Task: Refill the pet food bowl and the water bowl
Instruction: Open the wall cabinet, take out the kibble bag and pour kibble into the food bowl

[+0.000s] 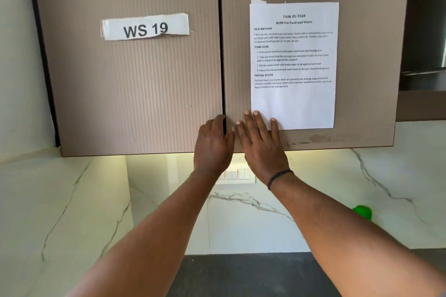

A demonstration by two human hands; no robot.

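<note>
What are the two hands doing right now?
Left hand: open, fingertips at the left cabinet door edge.
Right hand: open, flat on the right cabinet door.

head view faces forward and slightly up, close to the cabinet doors [135, 79]
</note>
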